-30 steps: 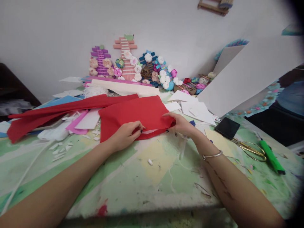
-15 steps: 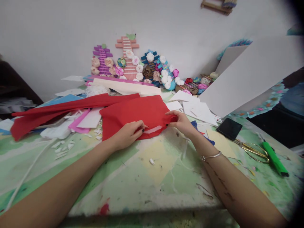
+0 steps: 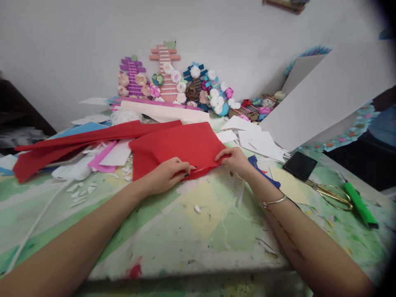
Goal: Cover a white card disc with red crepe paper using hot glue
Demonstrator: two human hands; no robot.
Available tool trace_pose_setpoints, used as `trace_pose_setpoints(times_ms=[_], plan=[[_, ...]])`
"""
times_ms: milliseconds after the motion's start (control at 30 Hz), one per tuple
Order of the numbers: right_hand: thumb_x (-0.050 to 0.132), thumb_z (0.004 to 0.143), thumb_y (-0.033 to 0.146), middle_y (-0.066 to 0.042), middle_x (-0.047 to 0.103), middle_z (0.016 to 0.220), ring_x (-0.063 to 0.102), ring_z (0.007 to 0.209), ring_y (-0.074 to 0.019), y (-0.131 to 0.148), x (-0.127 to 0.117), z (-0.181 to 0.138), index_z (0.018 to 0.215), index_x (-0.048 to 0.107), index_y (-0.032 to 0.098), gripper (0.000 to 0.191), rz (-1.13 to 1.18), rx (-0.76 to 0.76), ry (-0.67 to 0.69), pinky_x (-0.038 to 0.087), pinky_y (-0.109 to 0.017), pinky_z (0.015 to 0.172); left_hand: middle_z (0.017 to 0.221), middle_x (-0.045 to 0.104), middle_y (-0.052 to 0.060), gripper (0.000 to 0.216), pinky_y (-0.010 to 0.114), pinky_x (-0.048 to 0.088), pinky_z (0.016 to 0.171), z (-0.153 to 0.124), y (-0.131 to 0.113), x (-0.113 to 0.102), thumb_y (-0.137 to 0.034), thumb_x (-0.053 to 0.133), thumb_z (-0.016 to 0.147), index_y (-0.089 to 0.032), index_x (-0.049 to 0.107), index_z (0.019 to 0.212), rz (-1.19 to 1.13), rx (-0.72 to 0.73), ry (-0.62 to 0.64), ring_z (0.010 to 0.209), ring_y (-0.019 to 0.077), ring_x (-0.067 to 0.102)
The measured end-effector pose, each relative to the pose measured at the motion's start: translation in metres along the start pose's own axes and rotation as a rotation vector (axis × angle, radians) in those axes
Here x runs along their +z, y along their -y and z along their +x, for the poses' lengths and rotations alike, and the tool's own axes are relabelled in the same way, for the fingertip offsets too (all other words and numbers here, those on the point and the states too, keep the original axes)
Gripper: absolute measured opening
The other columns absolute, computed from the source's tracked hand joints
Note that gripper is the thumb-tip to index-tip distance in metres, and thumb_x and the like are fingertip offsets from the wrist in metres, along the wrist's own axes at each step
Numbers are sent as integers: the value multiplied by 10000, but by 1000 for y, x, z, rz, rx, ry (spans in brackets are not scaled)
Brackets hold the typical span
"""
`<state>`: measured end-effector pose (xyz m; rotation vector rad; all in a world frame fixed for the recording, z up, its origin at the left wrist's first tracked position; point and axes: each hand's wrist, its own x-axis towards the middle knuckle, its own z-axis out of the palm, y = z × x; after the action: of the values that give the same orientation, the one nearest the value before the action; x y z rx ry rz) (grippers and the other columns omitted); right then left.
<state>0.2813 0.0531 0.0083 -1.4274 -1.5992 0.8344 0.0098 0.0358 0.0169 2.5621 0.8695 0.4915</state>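
Observation:
A sheet of red crepe paper lies on the table in front of me, its near edge folded over a white strip that now shows only as a thin line. My left hand rests at that near edge, with thumb and index finger closed on the fold. At the sheet's right corner, my right hand pinches the red paper between thumb and fingers. Behind and to the left lies a longer folded length of red paper.
To the right are a black flat object, gold-handled scissors, a green cutter and a blue tool. White scraps lie on the left. Flower-decorated crafts lean on the wall; a large white board stands at right.
The near edge of the red paper has been folded over, covering most of the white strip. My right hand has drawn the corner out straighter; my left fingers have shifted slightly right.

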Motion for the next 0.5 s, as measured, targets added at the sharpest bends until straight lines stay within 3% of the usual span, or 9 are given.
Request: trace_pose_setpoints(times_ms=[233, 500], plan=[[550, 544, 102, 9, 627, 582, 477, 454, -92, -5, -1, 2, 642, 710, 170, 200, -14, 29, 18, 383, -211, 422, 982, 549, 68, 210, 313, 473, 829, -2, 1, 4, -240, 375, 930, -202, 580, 899, -49, 49, -22, 1000, 194, 581], [541, 544, 119, 10, 604, 542, 424, 387, -79, -7, -2, 1, 663, 714, 158, 214, -55, 41, 48, 318, -195, 338, 934, 517, 39, 237, 269, 485, 817, -3, 1, 8, -262, 417, 937, -213, 644, 892, -5, 127, -37, 885, 135, 604]])
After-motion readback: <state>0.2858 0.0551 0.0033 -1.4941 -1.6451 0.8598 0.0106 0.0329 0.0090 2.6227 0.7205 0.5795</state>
